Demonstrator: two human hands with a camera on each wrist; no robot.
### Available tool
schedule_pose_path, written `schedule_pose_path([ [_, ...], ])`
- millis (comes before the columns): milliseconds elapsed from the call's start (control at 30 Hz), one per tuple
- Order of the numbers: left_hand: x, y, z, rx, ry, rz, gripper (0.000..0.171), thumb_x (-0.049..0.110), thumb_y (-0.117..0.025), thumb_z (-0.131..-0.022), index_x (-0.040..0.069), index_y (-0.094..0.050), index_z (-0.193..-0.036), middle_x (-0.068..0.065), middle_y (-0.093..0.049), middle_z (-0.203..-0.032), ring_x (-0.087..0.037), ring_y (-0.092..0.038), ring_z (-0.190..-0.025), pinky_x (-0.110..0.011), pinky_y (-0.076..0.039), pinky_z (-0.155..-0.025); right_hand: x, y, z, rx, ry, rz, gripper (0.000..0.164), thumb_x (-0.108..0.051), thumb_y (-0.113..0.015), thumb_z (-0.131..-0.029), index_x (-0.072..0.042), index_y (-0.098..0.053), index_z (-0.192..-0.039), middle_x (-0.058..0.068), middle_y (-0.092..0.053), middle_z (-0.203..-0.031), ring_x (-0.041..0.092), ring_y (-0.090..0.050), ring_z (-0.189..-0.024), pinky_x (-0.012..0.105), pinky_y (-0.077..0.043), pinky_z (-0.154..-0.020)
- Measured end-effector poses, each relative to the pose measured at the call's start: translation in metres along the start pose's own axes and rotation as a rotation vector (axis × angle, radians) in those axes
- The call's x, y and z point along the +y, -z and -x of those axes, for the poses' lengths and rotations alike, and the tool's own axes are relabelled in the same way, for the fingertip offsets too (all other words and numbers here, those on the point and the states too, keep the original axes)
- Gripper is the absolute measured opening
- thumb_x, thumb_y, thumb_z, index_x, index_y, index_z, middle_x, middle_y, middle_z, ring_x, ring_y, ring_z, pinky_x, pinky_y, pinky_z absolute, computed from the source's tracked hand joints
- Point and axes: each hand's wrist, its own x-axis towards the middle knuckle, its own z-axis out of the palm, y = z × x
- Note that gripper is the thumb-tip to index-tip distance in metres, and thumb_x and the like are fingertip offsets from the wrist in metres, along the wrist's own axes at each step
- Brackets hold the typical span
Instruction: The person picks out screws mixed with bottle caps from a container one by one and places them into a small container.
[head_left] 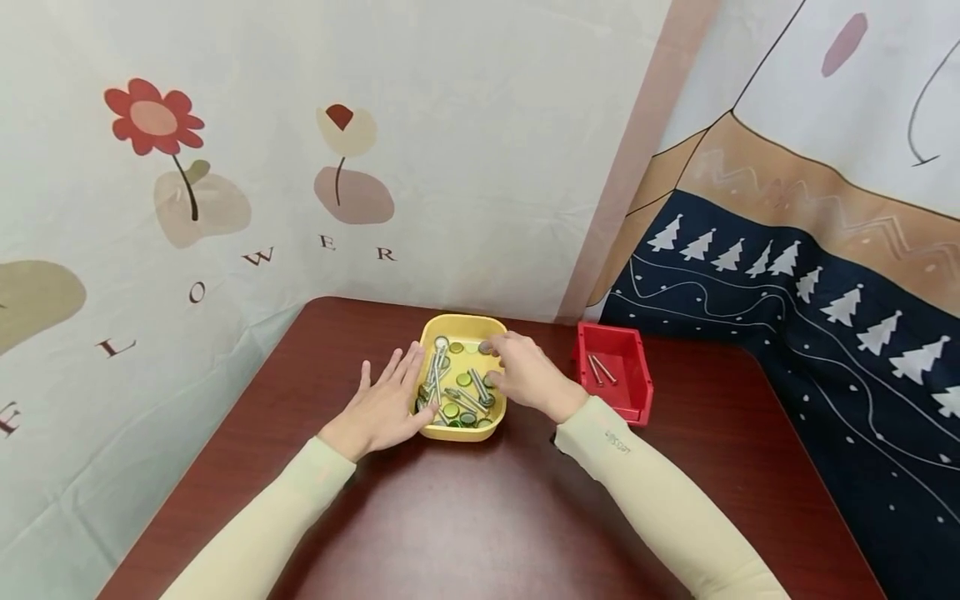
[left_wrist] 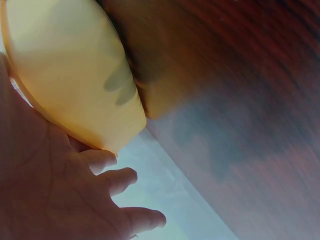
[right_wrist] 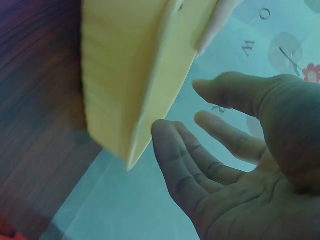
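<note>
A yellow tray (head_left: 459,434) stands at the table's far side. Inside lie several long metal bolts (head_left: 468,402) and green bottle caps (head_left: 451,410). With its fingers straight and spread, my left hand (head_left: 386,412) rests along the tray's left rim; the left wrist view shows these fingers (left_wrist: 117,180) beside the tray's outer wall (left_wrist: 70,70). My right hand (head_left: 536,375) reaches over the right rim, fingertips above the caps near the far right corner. From the right wrist, its thumb and bent fingers (right_wrist: 167,150) stand apart, and I see nothing held between them.
To the right of the yellow tray stands a red bin (head_left: 613,400) with two bolts (head_left: 603,369) in it. Both are on a dark reddish-brown table (head_left: 450,517). Printed cloth (head_left: 480,167) hangs behind the table and along its right side.
</note>
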Motion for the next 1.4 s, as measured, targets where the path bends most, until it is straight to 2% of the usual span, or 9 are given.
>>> schedule_pose_path([
  [200, -0.001, -0.001, -0.001, -0.012, 0.001, 0.001, 0.099, 0.057, -0.057, -0.115, 0.006, -0.013, -0.188, -0.012, -0.007, -0.198, -0.047, -0.018, -0.183, -0.091, -0.01, -0.136, -0.015, -0.011, -0.012, -0.115, 0.046, 0.091, 0.052, -0.01, -0.088, -0.102, 0.003, -0.072, -0.149, 0.025, -0.077, -0.145, 0.036, -0.077, -0.127, 0.05, -0.067, -0.11],
  [333, -0.002, -0.001, -0.003, -0.008, 0.0, -0.004, 0.1, 0.057, -0.058, -0.115, 0.006, -0.012, -0.188, -0.012, -0.008, -0.198, -0.047, -0.019, -0.183, -0.091, -0.01, -0.136, -0.023, -0.012, -0.023, -0.209, 0.033, 0.17, 0.06, -0.013, -0.09, -0.101, 0.002, -0.069, -0.155, 0.024, -0.077, -0.146, 0.036, -0.074, -0.134, 0.049, -0.063, -0.116],
  [500, -0.002, 0.0, -0.002, -0.023, 0.002, -0.005, 0.1, 0.057, -0.058, -0.115, 0.005, -0.012, -0.188, -0.012, -0.007, -0.198, -0.047, -0.019, -0.183, -0.091, -0.009, -0.136, -0.032, -0.015, -0.035, -0.337, -0.038, 0.264, 0.067, -0.019, -0.092, -0.101, -0.001, -0.065, -0.16, 0.019, -0.078, -0.142, 0.03, -0.072, -0.127, 0.043, -0.066, -0.105],
  [667, -0.001, 0.0, -0.002, -0.028, -0.004, 0.004, 0.1, 0.057, -0.058, -0.115, 0.006, -0.013, -0.188, -0.013, -0.007, -0.198, -0.046, -0.017, -0.184, -0.091, -0.009, -0.136, -0.042, -0.021, -0.039, -0.442, -0.125, 0.315, 0.063, -0.023, -0.098, -0.097, -0.007, -0.068, -0.15, 0.007, -0.076, -0.121, 0.018, -0.07, -0.106, 0.034, -0.064, -0.086],
  [800, 0.0, 0.001, -0.002, -0.03, -0.004, 0.002, 0.1, 0.057, -0.057, -0.115, 0.005, -0.013, -0.188, -0.013, -0.007, -0.198, -0.046, -0.017, -0.184, -0.091, -0.008, -0.136, -0.047, -0.027, -0.043, -0.479, -0.13, 0.342, 0.049, -0.02, -0.099, -0.094, -0.009, -0.073, -0.134, 0.001, -0.075, -0.105, 0.013, -0.069, -0.089, 0.029, -0.062, -0.076],
  [933, -0.001, 0.002, -0.001, -0.024, 0.0, -0.001, 0.099, 0.056, -0.057, -0.115, 0.005, -0.013, -0.188, -0.012, -0.007, -0.198, -0.047, -0.018, -0.183, -0.091, -0.009, -0.137, -0.043, -0.042, -0.055, -0.486, -0.123, 0.416, 0.034, -0.018, -0.099, -0.091, -0.013, -0.074, -0.113, -0.001, -0.074, -0.096, 0.014, -0.067, -0.085, 0.028, -0.062, -0.073],
  [1067, -0.001, 0.002, 0.0, -0.033, 0.002, -0.001, 0.1, 0.056, -0.058, -0.115, 0.005, -0.013, -0.188, -0.013, -0.007, -0.198, -0.047, -0.019, -0.183, -0.091, -0.009, -0.136, -0.034, -0.063, -0.069, -0.511, -0.124, 0.489, 0.031, -0.017, -0.099, -0.089, -0.014, -0.074, -0.107, 0.0, -0.076, -0.098, 0.016, -0.069, -0.089, 0.03, -0.064, -0.076],
  [1267, -0.001, 0.003, -0.001, -0.023, 0.007, -0.016, 0.099, 0.056, -0.058, -0.115, 0.006, -0.015, -0.188, -0.012, -0.007, -0.198, -0.047, -0.02, -0.183, -0.09, -0.01, -0.137, -0.014, -0.088, -0.084, -0.467, -0.086, 0.524, 0.042, -0.018, -0.096, -0.092, -0.015, -0.071, -0.126, 0.002, -0.079, -0.108, 0.018, -0.072, -0.092, 0.033, -0.066, -0.076],
  [1400, -0.001, 0.003, -0.002, -0.029, 0.006, -0.014, 0.099, 0.057, -0.058, -0.115, 0.006, -0.015, -0.188, -0.012, -0.007, -0.199, -0.047, -0.02, -0.183, -0.091, -0.01, -0.137, -0.023, -0.081, -0.082, -0.519, -0.1, 0.519, 0.052, -0.015, -0.088, -0.1, -0.008, -0.065, -0.146, 0.008, -0.079, -0.116, 0.019, -0.076, -0.095, 0.032, -0.067, -0.075],
])
